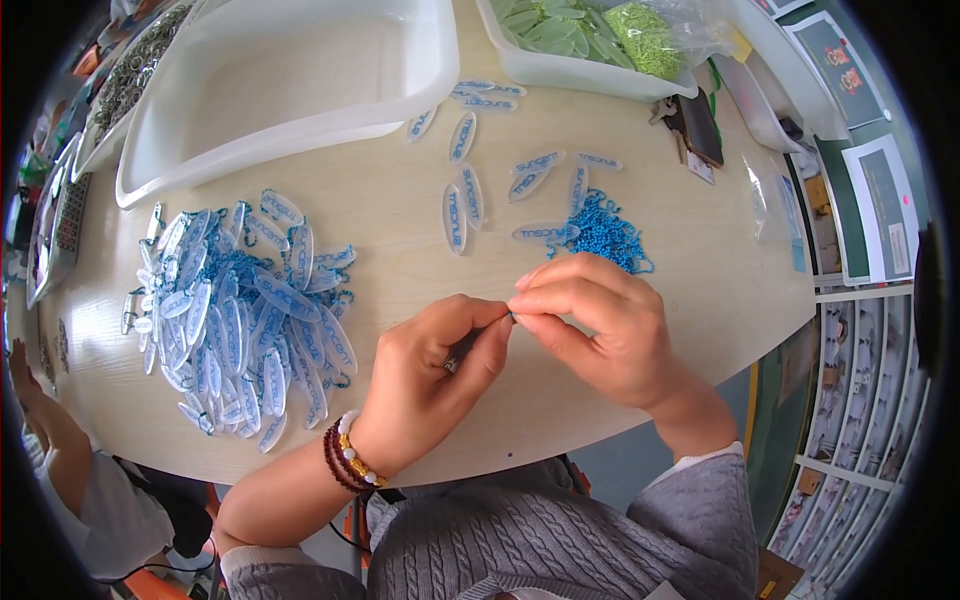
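My left hand (432,365) and my right hand (600,325) meet at their fingertips over the table. Both are closed in a pinch around a tiny dark bluish bit (512,315), too small to name. A shiny metal piece shows at the left hand's curled fingers; whether it is a ring I cannot tell. Just beyond the right hand lies a heap of blue ball chains (607,235). Left of my hands is a large pile of clear oval tags (235,320) with blue lettering, many with blue chains. Several loose oval tags (455,218) lie farther back.
A white plastic tray (290,160) stands at the back left. Another white tray (600,78) holds green tags and green chains. Keys and a dark phone (700,128) lie at the back right. Another person's arm (55,435) rests at the far left.
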{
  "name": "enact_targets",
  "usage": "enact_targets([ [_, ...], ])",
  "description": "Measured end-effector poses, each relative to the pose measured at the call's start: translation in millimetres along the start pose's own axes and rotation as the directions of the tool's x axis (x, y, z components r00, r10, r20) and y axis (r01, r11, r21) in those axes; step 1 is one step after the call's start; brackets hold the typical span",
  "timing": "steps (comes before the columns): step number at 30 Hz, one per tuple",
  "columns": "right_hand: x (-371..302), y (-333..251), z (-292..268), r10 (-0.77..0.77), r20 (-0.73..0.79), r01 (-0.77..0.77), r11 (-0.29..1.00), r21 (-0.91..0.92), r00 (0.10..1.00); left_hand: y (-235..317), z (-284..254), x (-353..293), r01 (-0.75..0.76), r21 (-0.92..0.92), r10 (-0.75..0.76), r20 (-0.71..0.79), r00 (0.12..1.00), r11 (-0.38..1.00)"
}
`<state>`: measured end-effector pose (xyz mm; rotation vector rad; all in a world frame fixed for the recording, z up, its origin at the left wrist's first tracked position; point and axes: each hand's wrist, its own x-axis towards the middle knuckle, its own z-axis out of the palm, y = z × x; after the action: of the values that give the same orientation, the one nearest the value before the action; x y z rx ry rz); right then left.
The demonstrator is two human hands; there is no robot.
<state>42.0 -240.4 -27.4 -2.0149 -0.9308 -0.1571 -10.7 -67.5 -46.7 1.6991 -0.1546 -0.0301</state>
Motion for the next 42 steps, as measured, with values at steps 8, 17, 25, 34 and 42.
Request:
enact_targets([
  [8, 1, -2, 1, 0.04, 0.008, -0.04, 0.996, 0.082, 0.999, -2, 1, -1, 0.042, -0.075, -0.042, -0.005, 0.999, 0.996],
  [17, -1, 2, 13, -0.346, -0.058, 0.284, 0.845, -0.454, 0.937, -5, 8, 0, 0.013, -0.036, -0.016, -0.065, 0.998, 0.999],
  [25, 1, 0, 6, -0.024, -0.081, 0.02, 0.998, -0.051, 0.996, -5, 7, 5, -0.042, -0.107, 0.027, -0.133, 0.991, 0.993],
  [34, 0, 0, 7, -0.035, -0.103, 0.034, 0.999, -0.011, 0.994, 4, 0, 6, -0.28, 0.328, 0.316, -0.064, 0.946, 0.902],
  [42, -2, 3, 11, -0.076, -0.118, 0.077, 0.997, 0.002, 0.99, 4, 3, 8, -0.316, 0.358, 0.359, -0.06, 0.931, 0.879],
])
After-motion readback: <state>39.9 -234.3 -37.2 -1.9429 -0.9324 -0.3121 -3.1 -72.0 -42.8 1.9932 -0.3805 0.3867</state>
